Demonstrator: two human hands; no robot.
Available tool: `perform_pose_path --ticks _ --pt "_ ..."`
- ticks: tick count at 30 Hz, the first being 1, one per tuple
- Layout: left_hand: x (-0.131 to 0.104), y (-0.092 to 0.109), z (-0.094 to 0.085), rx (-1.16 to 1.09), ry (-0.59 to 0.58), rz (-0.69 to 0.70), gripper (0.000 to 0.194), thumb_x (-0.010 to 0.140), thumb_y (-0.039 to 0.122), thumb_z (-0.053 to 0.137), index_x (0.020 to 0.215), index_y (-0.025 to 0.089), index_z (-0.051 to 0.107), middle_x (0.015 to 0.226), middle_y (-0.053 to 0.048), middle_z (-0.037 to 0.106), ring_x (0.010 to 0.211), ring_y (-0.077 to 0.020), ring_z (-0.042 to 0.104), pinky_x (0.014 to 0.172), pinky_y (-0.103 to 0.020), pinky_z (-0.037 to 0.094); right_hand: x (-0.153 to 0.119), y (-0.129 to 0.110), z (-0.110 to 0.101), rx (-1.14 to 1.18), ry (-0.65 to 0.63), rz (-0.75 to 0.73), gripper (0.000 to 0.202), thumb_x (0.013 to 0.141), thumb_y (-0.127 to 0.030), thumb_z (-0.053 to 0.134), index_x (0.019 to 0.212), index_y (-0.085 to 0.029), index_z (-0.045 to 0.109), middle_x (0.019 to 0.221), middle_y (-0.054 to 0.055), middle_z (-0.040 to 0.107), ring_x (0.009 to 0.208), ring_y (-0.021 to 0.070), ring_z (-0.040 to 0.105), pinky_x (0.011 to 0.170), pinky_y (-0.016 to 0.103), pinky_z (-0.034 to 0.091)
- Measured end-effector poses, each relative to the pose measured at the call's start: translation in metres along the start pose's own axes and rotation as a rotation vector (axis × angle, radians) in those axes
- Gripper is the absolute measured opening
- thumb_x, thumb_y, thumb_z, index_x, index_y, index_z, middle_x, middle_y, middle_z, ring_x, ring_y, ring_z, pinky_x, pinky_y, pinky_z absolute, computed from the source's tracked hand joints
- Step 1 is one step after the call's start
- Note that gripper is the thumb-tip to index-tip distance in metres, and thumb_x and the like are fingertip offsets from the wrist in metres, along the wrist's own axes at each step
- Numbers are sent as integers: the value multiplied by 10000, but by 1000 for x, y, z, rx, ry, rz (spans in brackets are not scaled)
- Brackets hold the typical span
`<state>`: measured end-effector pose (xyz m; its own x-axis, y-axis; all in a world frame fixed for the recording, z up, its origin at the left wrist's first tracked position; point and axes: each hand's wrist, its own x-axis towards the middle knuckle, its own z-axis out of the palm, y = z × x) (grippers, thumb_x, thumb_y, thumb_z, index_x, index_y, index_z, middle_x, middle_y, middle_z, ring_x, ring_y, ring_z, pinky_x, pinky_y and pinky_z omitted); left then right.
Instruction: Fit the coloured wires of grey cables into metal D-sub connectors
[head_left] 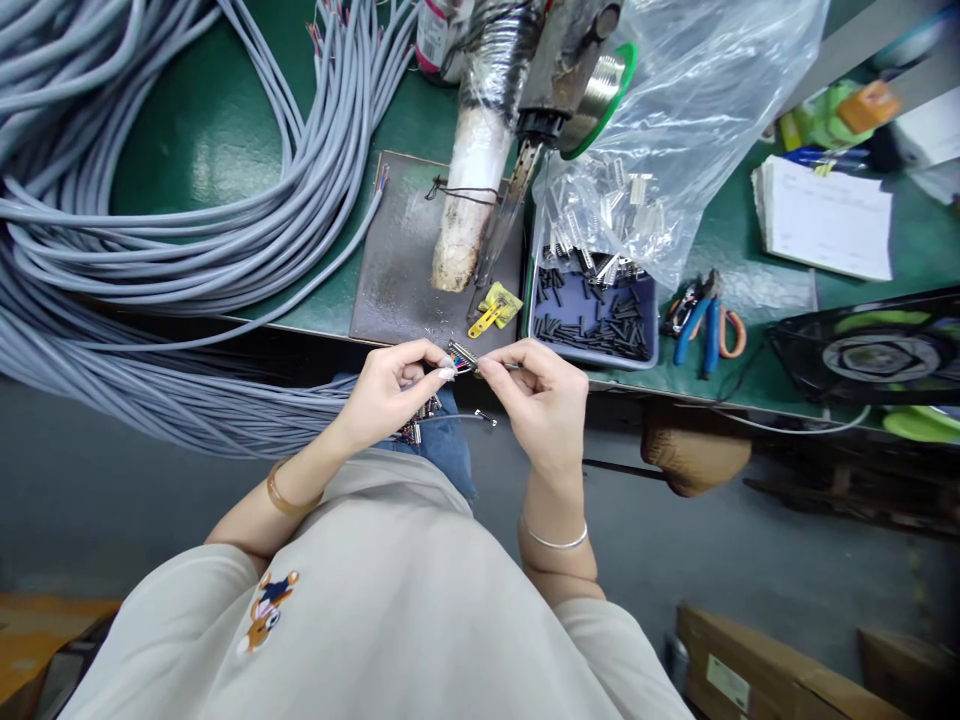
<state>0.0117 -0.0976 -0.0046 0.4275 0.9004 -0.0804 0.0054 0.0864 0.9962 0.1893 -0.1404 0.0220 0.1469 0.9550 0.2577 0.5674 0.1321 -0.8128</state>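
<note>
My left hand (397, 390) pinches, with thumb and forefinger, the coloured wires at the left end of a small multi-pin cable connector (463, 353). At the connector's right end my right hand (544, 395) closes thumb and forefinger on it. The connector is held just in front of the bench's edge, and my fingertips hide part of it. Below my hands, wired connectors (411, 432) on grey cables lie over my lap. Just beyond my fingers, a yellow clip-like piece (491, 312) rests on a dark plate (397, 260).
A soldering iron (510, 215) points down beside a white wrapped rod (465, 190), with a solder spool (600, 100) behind. Grey cables (225, 240) cover the left. To the right are a blue tray (652, 345) of small black parts, pliers (705, 325), papers (829, 220) and a black fan (877, 350).
</note>
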Motion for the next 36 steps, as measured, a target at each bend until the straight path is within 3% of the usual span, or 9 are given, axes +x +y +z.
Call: perform_pose_path --ticks 6,11,15,19,23,26,29,31,36 --pt "-1 -3 -5 -68 -31 12 168 845 297 697 905 142 669 626 48 491 504 -56 381 479 -186 326 -3 -1 13 -255 -26 -210 382 978 -313 644 625 -199 554 590 -45 497 525 84 397 534 265 309" --pt "-4 -4 -10 -165 -44 75 318 764 159 724 1073 161 645 950 -16 646 565 -30 426 532 -161 395 1 2 17 -284 -104 -334 421 1021 -291 572 615 -200 502 575 -51 450 516 79 393 534 264 296" --pt "-3 -5 -9 -157 -57 78 236 769 159 749 1000 139 704 929 -40 679 666 -65 551 628 -177 463 2 3 13 -275 -134 -315 461 1004 -354 605 582 -197 503 556 -49 450 504 76 394 514 274 275" --pt "0 -9 -6 -158 5 87 163 766 272 811 816 132 742 869 -68 695 795 -126 647 727 -217 510 -5 4 5 -73 99 -251 298 982 -436 618 790 -211 653 560 -66 460 437 74 375 458 259 294" --pt "2 -11 -2 -133 83 27 199 779 315 818 789 145 716 806 -43 681 679 -97 587 615 -198 466 -11 7 1 127 434 -276 163 1006 -285 565 1159 -270 620 726 -59 642 432 84 517 427 237 374" --pt "4 -10 0 -130 123 17 214 782 329 816 782 153 694 765 -24 657 615 -78 536 543 -185 414 -11 9 2 27 334 -310 274 985 -142 587 1220 -282 601 922 -27 784 584 109 708 536 238 533" --pt "8 -8 0 -138 113 20 204 788 318 795 781 150 678 752 -12 637 567 -57 484 502 -181 369 -9 11 5 -161 150 -427 188 917 -99 689 1037 -241 663 994 10 813 837 158 795 739 265 618" --pt "9 -7 1 -143 100 15 197 801 315 774 791 147 671 753 -5 626 535 -44 450 476 -182 341 -7 12 7 -213 71 -514 167 887 -90 722 957 -223 650 979 24 816 873 161 796 762 251 618" --pt "11 -6 3 -99 132 13 182 811 295 750 776 149 647 714 16 590 507 -31 407 460 -175 318 -3 20 14 -204 215 -470 156 892 -91 706 938 -221 633 846 -6 785 740 124 759 690 220 599"
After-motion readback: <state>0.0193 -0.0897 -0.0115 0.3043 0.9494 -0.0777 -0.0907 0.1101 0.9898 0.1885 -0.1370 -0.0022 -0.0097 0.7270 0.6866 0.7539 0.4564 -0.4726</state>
